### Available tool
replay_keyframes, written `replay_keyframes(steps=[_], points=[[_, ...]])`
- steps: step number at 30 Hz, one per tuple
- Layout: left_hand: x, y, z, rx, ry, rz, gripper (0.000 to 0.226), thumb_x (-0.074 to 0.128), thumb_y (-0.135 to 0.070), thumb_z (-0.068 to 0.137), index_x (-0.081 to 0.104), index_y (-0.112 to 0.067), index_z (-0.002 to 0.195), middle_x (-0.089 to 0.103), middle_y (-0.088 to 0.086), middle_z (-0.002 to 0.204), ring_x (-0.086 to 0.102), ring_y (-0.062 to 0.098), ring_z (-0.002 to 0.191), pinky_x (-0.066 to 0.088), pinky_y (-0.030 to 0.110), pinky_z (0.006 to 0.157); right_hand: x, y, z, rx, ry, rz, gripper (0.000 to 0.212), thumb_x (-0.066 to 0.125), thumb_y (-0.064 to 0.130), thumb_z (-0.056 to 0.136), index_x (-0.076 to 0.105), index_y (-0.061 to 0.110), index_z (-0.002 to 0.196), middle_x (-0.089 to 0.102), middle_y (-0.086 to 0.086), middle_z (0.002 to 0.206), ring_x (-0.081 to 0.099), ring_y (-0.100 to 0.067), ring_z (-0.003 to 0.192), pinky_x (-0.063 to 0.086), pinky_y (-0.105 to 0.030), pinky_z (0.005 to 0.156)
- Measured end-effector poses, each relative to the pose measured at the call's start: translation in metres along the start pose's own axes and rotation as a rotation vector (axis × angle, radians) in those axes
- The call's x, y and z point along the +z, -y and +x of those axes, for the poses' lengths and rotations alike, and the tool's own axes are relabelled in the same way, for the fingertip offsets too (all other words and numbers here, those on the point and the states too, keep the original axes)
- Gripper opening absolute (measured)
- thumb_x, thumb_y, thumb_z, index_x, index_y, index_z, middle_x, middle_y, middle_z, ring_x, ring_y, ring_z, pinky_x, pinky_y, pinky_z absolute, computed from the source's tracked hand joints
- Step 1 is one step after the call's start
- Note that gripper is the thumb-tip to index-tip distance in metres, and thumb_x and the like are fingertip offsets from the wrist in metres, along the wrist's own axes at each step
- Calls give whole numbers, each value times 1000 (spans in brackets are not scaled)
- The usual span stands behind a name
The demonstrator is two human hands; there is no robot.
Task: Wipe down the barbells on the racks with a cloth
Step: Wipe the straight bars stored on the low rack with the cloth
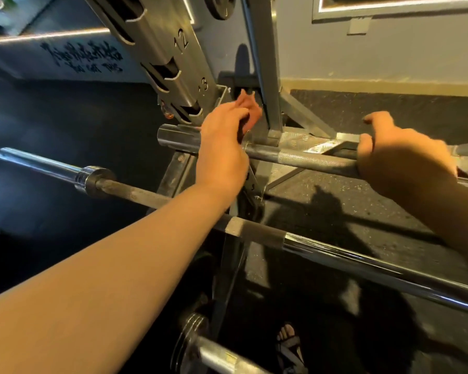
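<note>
Fingers of left hand (pixel 222 147) pinch cloth (pixel 251 107); right hand (pixel 400 160) grips upper barbell (pixel 308 157).

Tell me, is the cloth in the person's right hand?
No, the left hand holds the orange cloth, while the right hand grips the bare shaft of the upper barbell.

The far grey metal barbell (pixel 295 157) has a rough, matt knurled shaft and a smooth glossy sleeve end. The near long metal barbell (pixel 362 261) is shiny chrome at the right, knurled in the middle, dull and stained near its collar. The small orange-pink cloth (pixel 251 107) looks soft. The dark rubber-like floor (pixel 362 209) is matt and grainy.
</note>
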State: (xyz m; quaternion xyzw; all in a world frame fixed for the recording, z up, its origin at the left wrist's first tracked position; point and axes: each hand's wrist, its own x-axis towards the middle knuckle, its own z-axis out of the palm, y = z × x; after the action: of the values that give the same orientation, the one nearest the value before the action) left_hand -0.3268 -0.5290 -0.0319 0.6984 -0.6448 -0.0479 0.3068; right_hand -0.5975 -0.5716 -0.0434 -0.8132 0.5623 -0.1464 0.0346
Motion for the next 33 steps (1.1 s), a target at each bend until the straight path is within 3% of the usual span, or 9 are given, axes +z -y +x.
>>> replay_keyframes(steps=[3, 7, 12, 16, 21, 25, 27, 30, 33], points=[[16, -18, -10, 145, 33, 87, 38, 51, -8, 89, 69, -13, 122, 60, 3, 130, 46, 12, 127, 28, 20, 116, -3, -1, -5, -42, 80, -104, 26, 42, 7, 104, 57, -14, 104, 35, -13, 72, 36, -23, 45, 38, -34, 44], [46, -44, -30, 193, 178, 40, 40, 62, 8, 87, 66, -7, 124, 60, 10, 129, 52, 27, 125, 42, 48, 108, -2, -3, 0, 66, 121, 13, 32, 30, 14, 107, 55, -4, 113, 46, -12, 66, 38, -24, 46, 32, -32, 48], [32, -32, -16, 175, 188, 182, 42, 58, -10, 90, 66, -22, 129, 58, -3, 135, 52, 19, 126, 40, 46, 113, 0, -5, -3, 26, 100, 55, 25, 40, 10, 104, 57, -7, 108, 44, -12, 62, 33, -21, 44, 37, -29, 47], [36, -41, -13, -54, 81, 211, 48, 59, 1, 90, 64, -21, 132, 55, -2, 141, 43, 23, 137, 8, 45, 128, 8, -14, 15, 118, 141, 119, 31, 32, 31, 106, 45, 12, 127, 47, -4, 65, 45, -21, 53, 31, -29, 54], [58, -70, -44, 63, 168, -16, 42, 57, 4, 90, 68, -12, 128, 58, 6, 136, 50, 23, 130, 39, 42, 115, 6, -9, 14, 133, 170, 82, 35, 31, 37, 106, 43, 14, 130, 57, -11, 80, 55, -31, 68, 42, -38, 64], [31, -72, -50, 44, 237, -6, 48, 62, 10, 86, 68, -14, 128, 55, 1, 145, 45, 17, 139, 32, 39, 122, 5, -8, 13, 143, 171, 97, 36, 31, 37, 107, 43, 13, 131, 58, -12, 84, 55, -30, 69, 43, -40, 66], [12, -60, -55, 27, 157, 49, 47, 62, 7, 87, 69, -19, 126, 56, -5, 144, 44, 10, 140, 32, 34, 122, 6, -9, 12, 159, 170, 104, 37, 32, 38, 107, 42, 14, 133, 57, -12, 89, 55, -33, 75, 44, -42, 70], [-4, -53, -86, -149, 14, 93, 41, 59, -1, 86, 70, -21, 121, 62, -6, 135, 51, 7, 133, 39, 33, 118, 6, -9, 12, 170, 147, 115, 39, 32, 38, 107, 44, 12, 133, 55, -14, 93, 52, -35, 80, 43, -44, 72], [3, -64, -124, -164, 62, 66, 37, 65, 2, 82, 75, -22, 108, 68, -9, 121, 59, 6, 120, 41, 27, 113, 5, -9, 9, 152, 120, 137, 38, 32, 37, 107, 45, 10, 130, 63, -20, 103, 50, -35, 82, 41, -44, 73]])
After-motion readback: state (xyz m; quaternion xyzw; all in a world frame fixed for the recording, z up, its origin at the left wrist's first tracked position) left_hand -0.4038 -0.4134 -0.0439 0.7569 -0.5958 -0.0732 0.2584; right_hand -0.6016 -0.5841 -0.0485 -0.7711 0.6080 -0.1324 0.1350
